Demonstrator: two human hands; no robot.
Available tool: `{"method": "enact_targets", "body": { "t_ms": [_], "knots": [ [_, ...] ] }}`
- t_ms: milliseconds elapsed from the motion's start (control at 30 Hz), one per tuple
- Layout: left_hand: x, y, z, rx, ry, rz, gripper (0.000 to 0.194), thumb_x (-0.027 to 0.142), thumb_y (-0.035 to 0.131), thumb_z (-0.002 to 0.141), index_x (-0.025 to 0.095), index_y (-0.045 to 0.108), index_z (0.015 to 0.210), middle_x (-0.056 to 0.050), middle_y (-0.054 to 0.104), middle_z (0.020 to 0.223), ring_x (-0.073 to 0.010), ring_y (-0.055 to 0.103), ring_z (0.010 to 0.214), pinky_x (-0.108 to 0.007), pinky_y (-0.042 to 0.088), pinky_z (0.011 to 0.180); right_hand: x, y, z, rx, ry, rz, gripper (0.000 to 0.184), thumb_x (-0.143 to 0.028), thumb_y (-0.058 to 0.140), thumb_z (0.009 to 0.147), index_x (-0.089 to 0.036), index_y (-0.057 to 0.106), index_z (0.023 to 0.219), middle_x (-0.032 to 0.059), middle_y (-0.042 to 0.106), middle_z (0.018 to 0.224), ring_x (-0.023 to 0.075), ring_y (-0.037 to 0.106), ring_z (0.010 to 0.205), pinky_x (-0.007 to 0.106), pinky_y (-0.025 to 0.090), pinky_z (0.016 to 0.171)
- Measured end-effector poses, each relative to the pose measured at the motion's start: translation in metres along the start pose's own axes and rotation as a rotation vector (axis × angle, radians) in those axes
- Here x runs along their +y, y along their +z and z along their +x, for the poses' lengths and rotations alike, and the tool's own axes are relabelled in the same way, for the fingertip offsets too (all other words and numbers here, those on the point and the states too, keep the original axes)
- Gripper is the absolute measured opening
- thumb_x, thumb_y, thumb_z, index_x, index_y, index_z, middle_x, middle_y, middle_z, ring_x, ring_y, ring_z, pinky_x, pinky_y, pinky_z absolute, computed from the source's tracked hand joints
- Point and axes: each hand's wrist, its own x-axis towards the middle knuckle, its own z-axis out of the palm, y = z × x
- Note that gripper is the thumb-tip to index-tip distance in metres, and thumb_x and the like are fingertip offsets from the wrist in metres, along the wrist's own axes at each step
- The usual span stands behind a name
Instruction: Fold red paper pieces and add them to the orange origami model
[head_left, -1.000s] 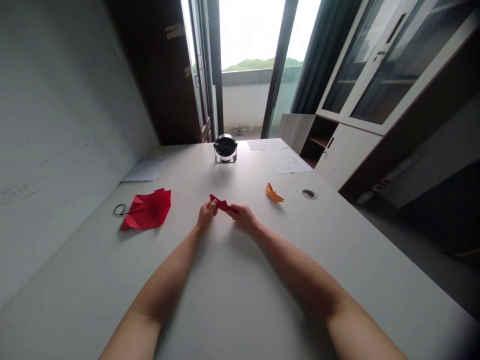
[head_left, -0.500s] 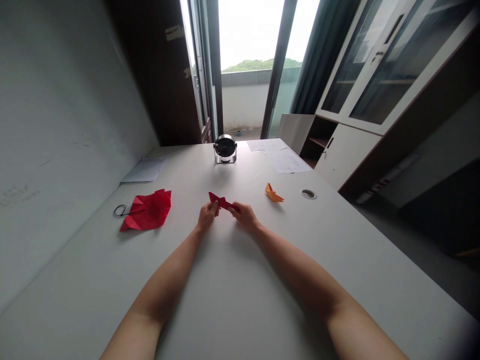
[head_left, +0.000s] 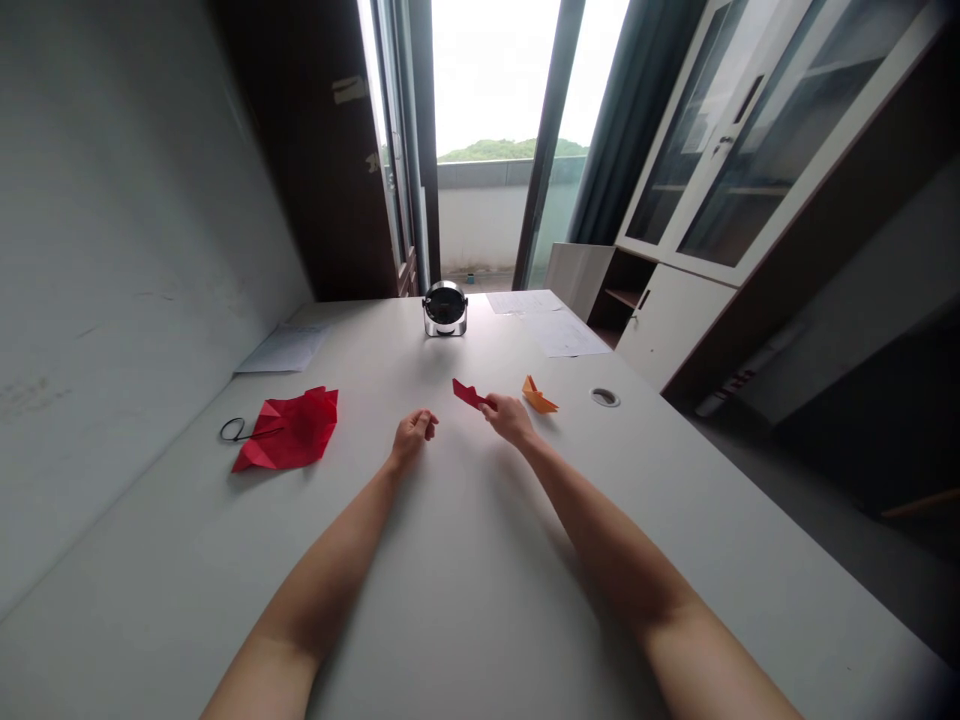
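A small red folded-paper boat (head_left: 468, 393) is pinched at its right end by my right hand (head_left: 508, 417), above the middle of the table. My left hand (head_left: 414, 434) is closed over the table to the left of it, fingers curled, with nothing visible in them. Just beyond my right hand an orange paper boat (head_left: 539, 397) sits on the white table (head_left: 450, 560). Off to the left lies a crumpled sheet of red paper (head_left: 292, 430), with a thin black loop (head_left: 232, 430) whose tail rests over it.
A round black device on a silver stand (head_left: 445, 309) is at the far edge. White papers (head_left: 566, 332) lie at the back right, another sheet (head_left: 281, 349) by the left wall. A round cable hole (head_left: 604, 397) is on the right. Cabinets (head_left: 675, 310) stand beyond.
My left hand has let go of the red paper boat. My right hand has carried it to the right, nearer the orange boat. The camera view has shifted slightly.
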Motion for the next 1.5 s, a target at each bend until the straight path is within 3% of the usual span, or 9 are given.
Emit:
{"method": "enact_targets", "body": {
  "t_ms": [133,233,433,733,1000,1167,1300,1400,1500],
  "knots": [
    [-0.001,-0.001,0.002,-0.027,0.001,0.033,0.034,0.045,0.054,0.088,0.016,0.066,0.077,0.000,0.055,0.058,-0.0114,0.049,0.055,-0.024,0.038,0.056,0.015,-0.023,0.000,0.024,0.131,-0.174,0.023,-0.036,0.054,0.094,-0.020,0.070,0.090,0.0072,0.070,0.079,0.0191,0.061,0.073,0.028,0.035,0.066],
    [-0.002,-0.001,0.003,-0.023,0.004,0.037,0.032,0.043,0.053,0.088,0.016,0.066,0.078,0.000,0.055,0.059,-0.0112,0.049,0.056,-0.024,0.039,0.056,0.032,-0.031,-0.015,0.073,0.132,-0.272,0.026,-0.040,0.051,0.096,-0.022,0.070,0.098,0.0074,0.072,0.088,0.0218,0.064,0.083,0.029,0.038,0.069],
    [-0.004,0.001,0.004,-0.027,-0.004,0.061,0.033,0.045,0.053,0.087,0.016,0.067,0.078,0.000,0.056,0.059,-0.0115,0.050,0.056,-0.024,0.040,0.057,0.067,-0.041,-0.041,0.111,0.188,-0.446,0.030,-0.042,0.047,0.096,-0.023,0.071,0.099,0.0084,0.073,0.091,0.0233,0.066,0.083,0.030,0.040,0.070],
    [-0.004,-0.001,0.004,-0.041,0.004,0.051,0.032,0.043,0.053,0.087,0.016,0.066,0.078,0.000,0.057,0.060,-0.0113,0.052,0.056,-0.023,0.041,0.057,0.090,-0.055,-0.017,0.088,0.237,-0.484,0.035,-0.045,0.049,0.093,-0.026,0.071,0.113,0.0103,0.074,0.099,0.0254,0.067,0.088,0.032,0.043,0.074],
    [-0.006,-0.001,0.004,-0.032,0.004,0.092,0.032,0.044,0.052,0.087,0.016,0.067,0.079,0.000,0.058,0.060,-0.0115,0.051,0.056,-0.024,0.040,0.057,0.111,-0.069,-0.005,0.099,0.276,-0.538,0.034,-0.045,0.050,0.093,-0.023,0.073,0.102,0.0118,0.073,0.094,0.0251,0.066,0.086,0.032,0.044,0.071],
    [-0.004,-0.001,0.004,-0.028,0.004,0.111,0.032,0.044,0.050,0.087,0.017,0.065,0.079,0.000,0.057,0.060,-0.0122,0.052,0.057,-0.024,0.041,0.058,0.108,-0.071,-0.003,0.219,0.268,-0.508,0.037,-0.049,0.053,0.091,-0.021,0.067,0.110,0.0117,0.072,0.089,0.0241,0.065,0.077,0.030,0.040,0.065],
    [0.001,-0.004,0.002,0.078,0.053,0.256,0.031,0.042,0.046,0.089,0.019,0.064,0.078,0.000,0.058,0.061,-0.0131,0.053,0.059,-0.024,0.041,0.059,0.089,-0.062,-0.002,0.377,0.131,-0.404,0.034,-0.047,0.050,0.092,-0.018,0.065,0.103,0.0098,0.070,0.085,0.0215,0.061,0.071,0.028,0.037,0.063],
    [0.007,-0.009,-0.001,0.196,0.078,0.422,0.031,0.040,0.044,0.090,0.020,0.065,0.079,0.000,0.061,0.064,-0.0138,0.055,0.060,-0.024,0.040,0.060,0.064,-0.042,0.005,0.334,-0.001,-0.178,0.030,-0.045,0.049,0.092,-0.020,0.065,0.090,0.0063,0.068,0.077,0.0197,0.059,0.069,0.028,0.037,0.065],
    [0.013,-0.011,-0.003,0.267,0.065,0.499,0.028,0.036,0.043,0.090,0.020,0.065,0.081,0.000,0.063,0.067,-0.0141,0.056,0.061,-0.024,0.041,0.061,0.035,-0.009,0.008,0.132,-0.042,0.075,0.033,-0.048,0.048,0.090,-0.020,0.064,0.082,0.0028,0.064,0.067,0.0168,0.054,0.062,0.027,0.037,0.060]
  ]
}}
